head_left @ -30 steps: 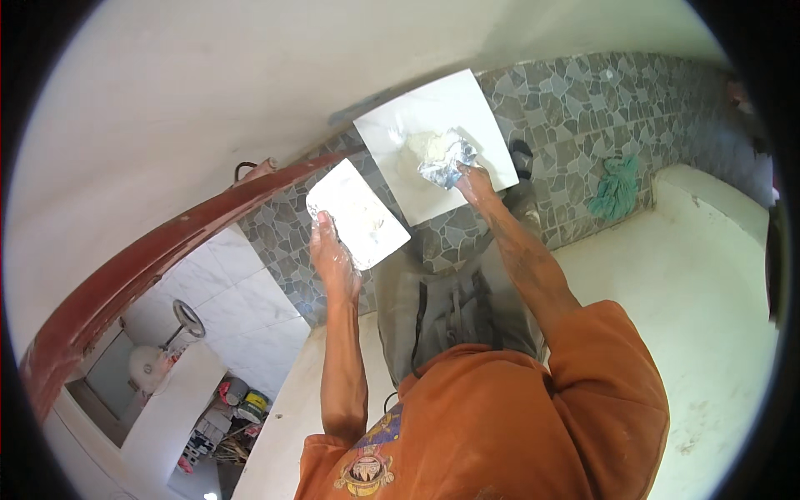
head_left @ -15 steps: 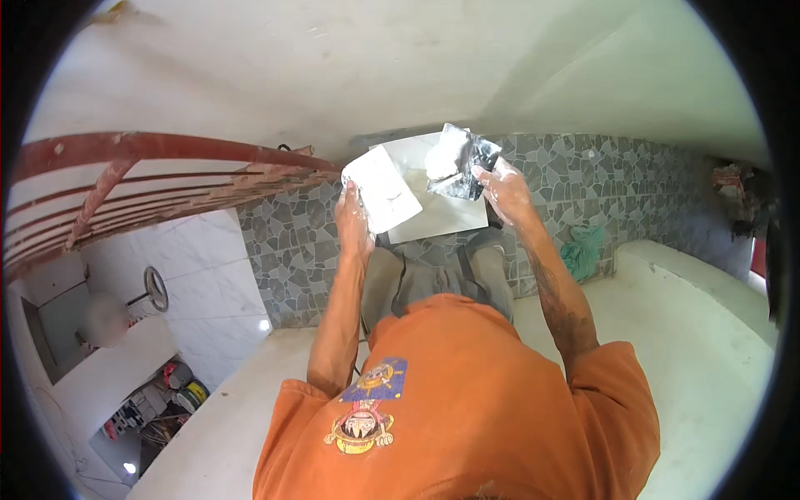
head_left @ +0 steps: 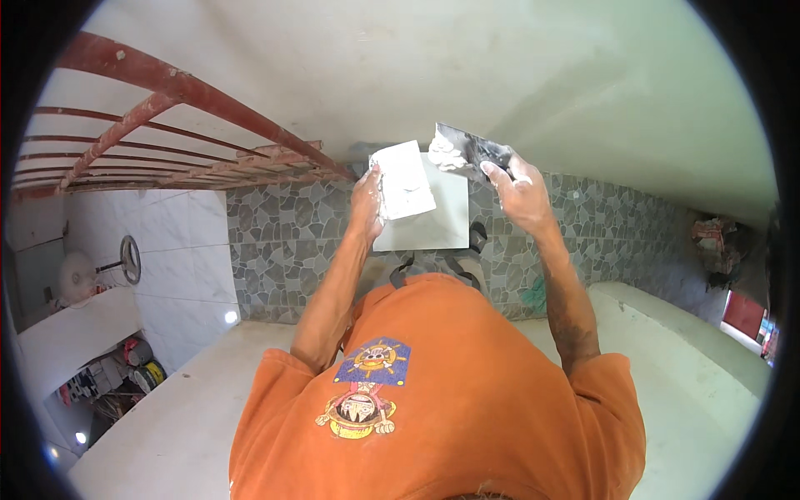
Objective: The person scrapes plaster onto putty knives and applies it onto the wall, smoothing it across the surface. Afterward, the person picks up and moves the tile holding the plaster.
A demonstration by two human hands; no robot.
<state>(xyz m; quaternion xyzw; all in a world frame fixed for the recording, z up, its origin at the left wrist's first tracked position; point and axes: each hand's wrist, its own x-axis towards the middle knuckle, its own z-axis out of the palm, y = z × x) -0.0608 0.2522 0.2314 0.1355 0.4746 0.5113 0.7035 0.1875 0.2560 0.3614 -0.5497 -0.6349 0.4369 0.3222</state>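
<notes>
My left hand (head_left: 367, 202) is closed on the edge of a flat rectangular plate (head_left: 406, 179), its face coated in white paste. To the right and slightly higher, my right hand (head_left: 523, 193) grips a broad metal putty blade (head_left: 471, 150), the thumb pressed on its face. A thick lump of white putty (head_left: 447, 154) sits toward the blade's left end. The plate and the blade are close together but apart. White smears mark the fingers of both hands. Below the plate is a pale square board (head_left: 446, 221), partly covered by it.
A smooth plastered wall (head_left: 400, 75) rises ahead. A red metal railing (head_left: 217, 104) runs along the left. Grey stone-patterned tiles (head_left: 275, 217) cover the floor, with a green bag (head_left: 535, 295) at right. A low white wall (head_left: 667, 333) curves at the right; a fan (head_left: 77, 273) stands far left.
My right hand has risen and moved slightly right, and the blade is tilted differently. The plate in my left hand has shifted right and turned. The whole view has shifted.
</notes>
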